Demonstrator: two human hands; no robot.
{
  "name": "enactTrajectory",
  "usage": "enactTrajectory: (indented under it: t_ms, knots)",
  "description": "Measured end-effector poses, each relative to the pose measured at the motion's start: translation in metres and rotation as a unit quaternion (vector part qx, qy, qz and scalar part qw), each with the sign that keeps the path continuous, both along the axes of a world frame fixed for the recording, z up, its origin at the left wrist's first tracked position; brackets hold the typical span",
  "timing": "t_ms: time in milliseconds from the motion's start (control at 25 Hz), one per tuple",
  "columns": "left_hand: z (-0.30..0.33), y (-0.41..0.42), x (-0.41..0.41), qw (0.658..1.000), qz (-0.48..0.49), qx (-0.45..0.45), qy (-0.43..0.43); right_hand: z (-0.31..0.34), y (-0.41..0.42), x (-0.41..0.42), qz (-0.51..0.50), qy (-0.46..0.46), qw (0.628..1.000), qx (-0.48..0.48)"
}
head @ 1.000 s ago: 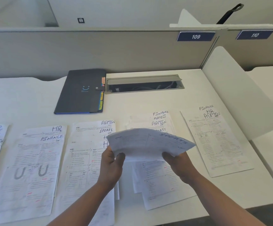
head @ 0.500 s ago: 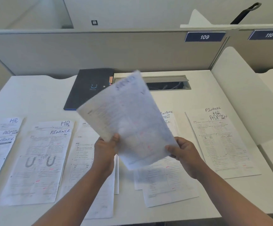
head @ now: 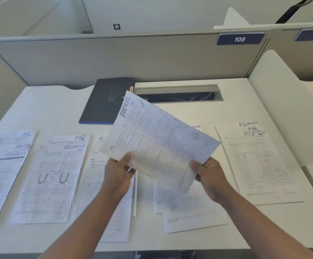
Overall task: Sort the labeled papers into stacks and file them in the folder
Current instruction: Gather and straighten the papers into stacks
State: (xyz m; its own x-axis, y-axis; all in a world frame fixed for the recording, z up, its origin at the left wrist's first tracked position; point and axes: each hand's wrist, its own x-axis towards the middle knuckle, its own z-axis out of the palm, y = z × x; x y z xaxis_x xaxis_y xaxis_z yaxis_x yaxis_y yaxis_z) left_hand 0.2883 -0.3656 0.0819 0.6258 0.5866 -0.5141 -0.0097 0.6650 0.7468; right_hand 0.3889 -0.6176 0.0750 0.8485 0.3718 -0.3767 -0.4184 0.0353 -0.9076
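Note:
A printed sheet marked SPORTS [head: 157, 139] is held in the air above the middle of the desk, tilted with its label at the upper left. My left hand [head: 119, 173] pinches its lower left edge and my right hand [head: 209, 176] pinches its lower right edge. Beneath it several stacks of labelled papers lie in a row: HR/ADMIN/FINANCE [head: 2, 174] at far left, HR/FINANCE [head: 52, 180], a partly hidden middle stack [head: 103, 184], another under the held sheet [head: 189, 208], and FINANCE/HR/ADMIN [head: 258, 165] at right. A dark folder [head: 105, 101] lies shut behind them.
An open cable trough [head: 178, 94] is sunk into the white desk [head: 39, 109] beside the folder. A grey partition with number plates 109 [head: 240, 39] and 110 closes the back. A white rounded divider [head: 290, 109] borders the right side.
The SPORTS sheet has swung from lying flat to upright and now tilts leftward, its label readable at the upper left. Both hands kept their hold on its lower edge.

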Motion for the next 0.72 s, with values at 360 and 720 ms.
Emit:
enactTrajectory:
  t_ms: [360, 720]
  knots:
    - [0.011, 0.039, -0.019, 0.927, -0.171, 0.332, 0.019, 0.020, -0.036, 0.020, 0.102, -0.167, 0.974, -0.114]
    - [-0.029, 0.016, -0.031, 0.951, -0.093, 0.275, 0.109, -0.011, -0.033, 0.000, 0.165, -0.112, 0.969, -0.145]
